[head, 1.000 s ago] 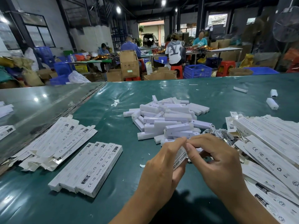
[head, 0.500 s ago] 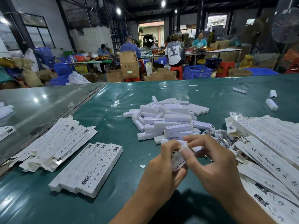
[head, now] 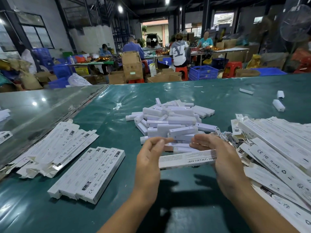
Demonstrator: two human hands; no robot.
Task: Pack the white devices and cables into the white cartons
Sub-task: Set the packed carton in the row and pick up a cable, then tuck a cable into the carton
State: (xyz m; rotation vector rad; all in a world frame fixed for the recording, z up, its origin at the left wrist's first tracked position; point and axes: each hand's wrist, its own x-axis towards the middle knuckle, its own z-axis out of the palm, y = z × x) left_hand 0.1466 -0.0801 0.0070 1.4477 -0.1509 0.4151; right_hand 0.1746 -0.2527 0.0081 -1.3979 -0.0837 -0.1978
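Note:
I hold one long white carton [head: 186,159] level above the green table, printed side facing me. My right hand [head: 225,162] grips its right end, fingers curled over the top edge. My left hand [head: 148,160] meets the carton's left end with its palm, thumb and fingers loosely bent above it. Just beyond my hands lies a heap of white devices [head: 171,118]. A tangle of white cables [head: 225,134] sits to the right of that heap. Whether anything is inside the held carton cannot be seen.
A row of closed cartons [head: 90,174] lies at front left, with open-ended cartons [head: 55,147] behind it. Flat cartons [head: 279,148] are piled on the right. Stray devices [head: 278,105] lie far right. People work at tables beyond the table's far edge.
The carton has swung from pointing end-on between my fingertips to lying level across my view. My hands have moved apart to its two ends.

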